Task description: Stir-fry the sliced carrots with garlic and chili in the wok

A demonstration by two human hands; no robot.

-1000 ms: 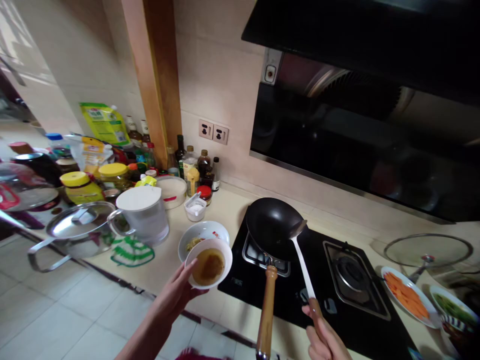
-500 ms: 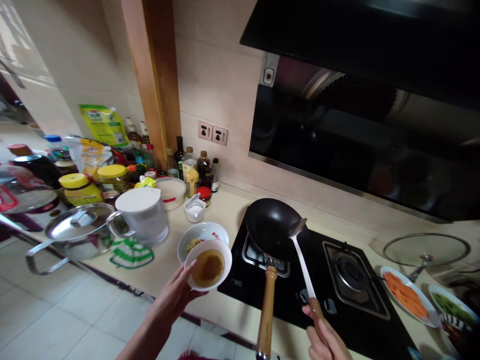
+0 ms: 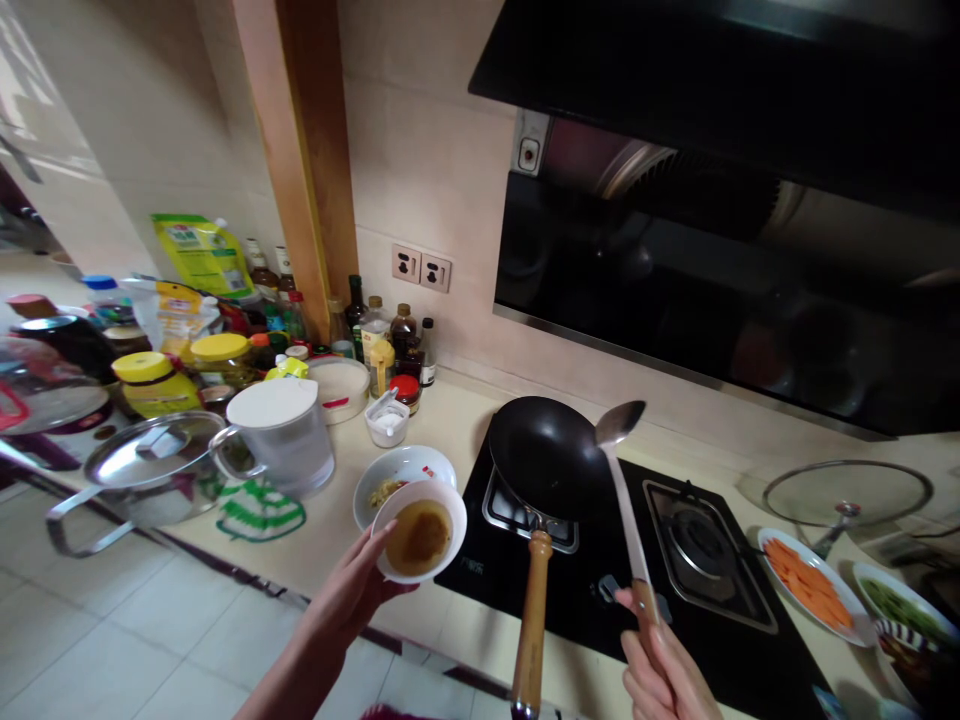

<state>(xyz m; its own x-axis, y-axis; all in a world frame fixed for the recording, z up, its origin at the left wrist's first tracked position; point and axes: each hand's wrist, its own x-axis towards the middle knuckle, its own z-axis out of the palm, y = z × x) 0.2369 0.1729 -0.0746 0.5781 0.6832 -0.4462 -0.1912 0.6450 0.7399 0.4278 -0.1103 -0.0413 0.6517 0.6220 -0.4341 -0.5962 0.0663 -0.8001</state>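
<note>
My left hand [image 3: 360,590] grips a small white bowl [image 3: 455,530] by its side; brownish liquid [image 3: 420,535] with darker sediment lies inside. Behind it, partly covered, stands a larger white bowl [image 3: 412,462] holding chopped pale bits. In my right hand [image 3: 664,665] is a metal spatula [image 3: 628,515], fingers wrapped round its wooden handle. Its blade is raised near the right rim of a black wok [image 3: 551,455], and I cannot tell whether they touch. The wok sits on the left burner, its wooden handle [image 3: 534,620] pointing toward me. No food shows in the wok.
A black gas hob [image 3: 495,585] lies under a range hood [image 3: 675,290]. At right are a plate of sliced carrots [image 3: 806,585], a dish of green vegetables [image 3: 900,605] and a glass lid [image 3: 847,495]. A water jug [image 3: 281,440], lidded steel pot [image 3: 161,470] and several bottles crowd the left.
The spatula has shifted to the right and its blade has risen and turned, away from over the wok. My left hand and the small bowl have barely moved.
</note>
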